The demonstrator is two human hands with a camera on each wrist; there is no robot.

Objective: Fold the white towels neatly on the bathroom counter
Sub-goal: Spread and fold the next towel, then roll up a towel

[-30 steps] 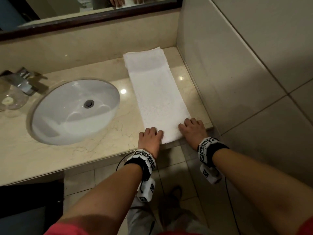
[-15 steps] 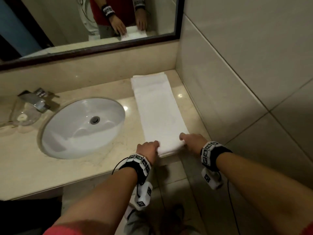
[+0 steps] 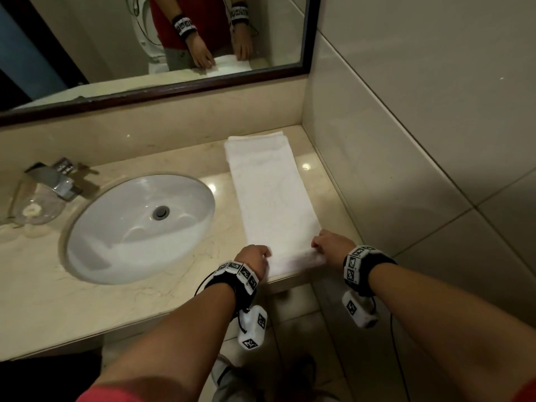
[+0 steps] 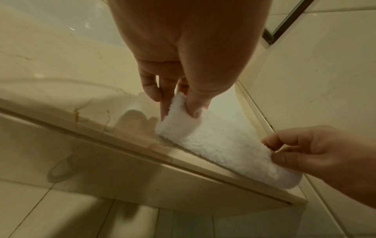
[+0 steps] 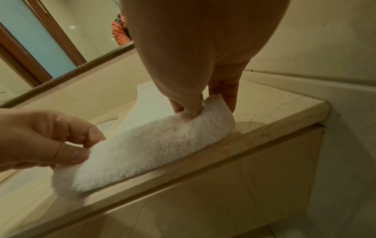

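Observation:
A white towel [image 3: 272, 198] lies as a long narrow strip on the beige marble counter [image 3: 145, 297], running from the back wall to the front edge, right of the sink. My left hand [image 3: 256, 258] pinches the towel's near left corner [image 4: 179, 119] between thumb and fingers. My right hand [image 3: 330, 246] pinches the near right corner [image 5: 211, 111] the same way. The near edge of the towel [image 5: 154, 145] is raised a little off the counter and curls up between both hands.
An oval white sink [image 3: 139, 227] sits left of the towel, with a chrome tap [image 3: 55, 181] and a clear glass dish [image 3: 34, 210] at far left. A tiled wall [image 3: 406, 140] rises close on the right. A framed mirror [image 3: 174, 39] hangs behind.
Both hands went from lying flat on the towel's near end to pinching its corners and lifting the edge. The head view tilted up, showing more mirror.

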